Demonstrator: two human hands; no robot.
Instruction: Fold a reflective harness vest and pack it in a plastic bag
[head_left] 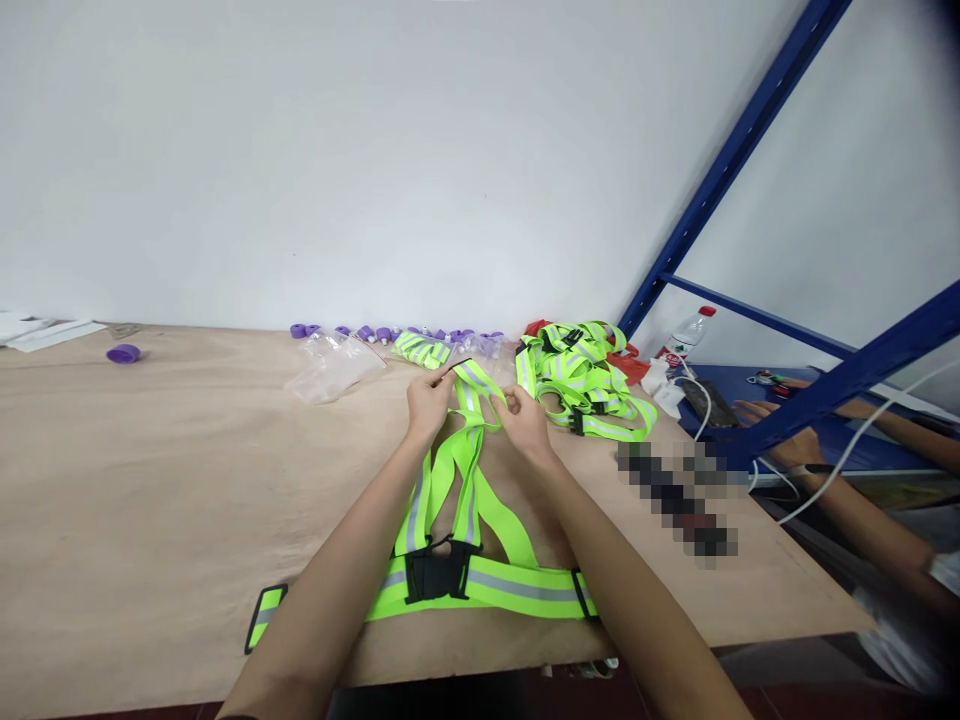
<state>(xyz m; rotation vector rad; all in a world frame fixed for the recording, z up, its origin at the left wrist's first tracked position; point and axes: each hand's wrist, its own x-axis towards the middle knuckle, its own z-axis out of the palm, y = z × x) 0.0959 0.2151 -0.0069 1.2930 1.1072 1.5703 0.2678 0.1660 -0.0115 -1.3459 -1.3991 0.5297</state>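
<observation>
A neon-yellow reflective harness with grey stripes lies spread on the wooden table in front of me. Its black buckle sits on the waist strap near the table's front edge. At the far end of its shoulder straps, my left hand pinches the strap by a dark edge. My right hand is closed on the same strap a little to the right, thumb and fingers together. Between the hands the strap is lifted and bent. My forearms cover parts of the waist strap.
A heap of similar harnesses lies right of my hands. Behind are a clear plastic bag and several purple caps; another purple cap is at left. A blue metal frame and a co-worker's arms are at right.
</observation>
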